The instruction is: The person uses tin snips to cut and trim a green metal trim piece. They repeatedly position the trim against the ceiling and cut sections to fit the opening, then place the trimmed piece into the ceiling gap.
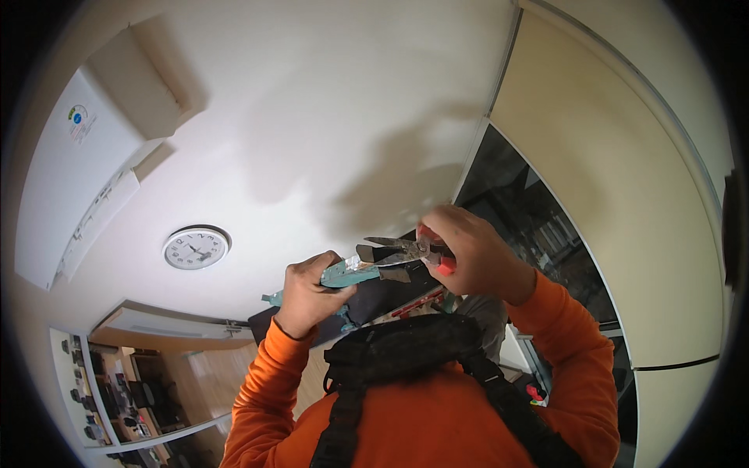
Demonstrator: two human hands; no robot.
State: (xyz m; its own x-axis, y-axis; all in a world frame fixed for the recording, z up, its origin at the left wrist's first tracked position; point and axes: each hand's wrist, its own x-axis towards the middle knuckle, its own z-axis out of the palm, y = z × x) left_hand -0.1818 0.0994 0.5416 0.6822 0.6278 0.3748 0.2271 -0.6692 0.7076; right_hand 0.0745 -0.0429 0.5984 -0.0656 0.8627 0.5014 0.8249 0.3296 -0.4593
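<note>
Both of my hands are raised in front of my chest. My left hand is closed round a worn teal-green tool with a bare metal patch and a dark, blunt far end; its exact kind I cannot make out. My right hand grips red-handled snips, with the fingers wrapped over the handles. The blades point left and stand apart, close beside the dark end of the teal-green tool. Whether they touch it, I cannot tell.
A white wall with a round clock and an air conditioner lies ahead and left. To the right hangs a cream blind beside a dark window. Below my hands, a red bar-like thing lies near a dark surface.
</note>
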